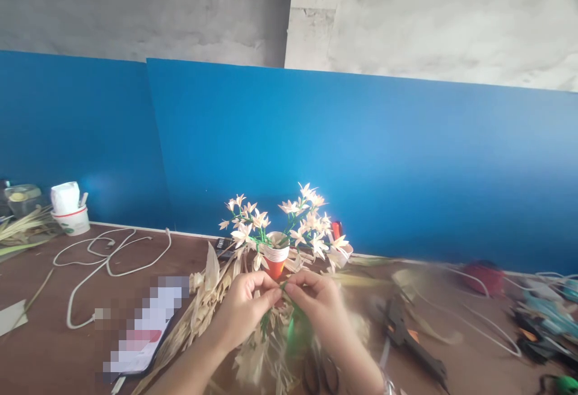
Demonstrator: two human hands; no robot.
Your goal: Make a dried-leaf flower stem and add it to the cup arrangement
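Bare forearms [196, 356] lead to left hand [241, 307] and right hand [318, 298], fingers [270, 300] pinching a green strip [283, 286] near paper cups [276, 253]

Just two hands here, one left hand [250, 304] and one right hand [318, 298], plus one blurry green strip [297, 330] near the middle. Two flower sprays [242, 234], blooms overlap too much to tally. One phone [147, 332] near left, one glue gun [400, 326] right, one red-rimmed tub [74, 221] far left, two blue panels [293, 136] far.
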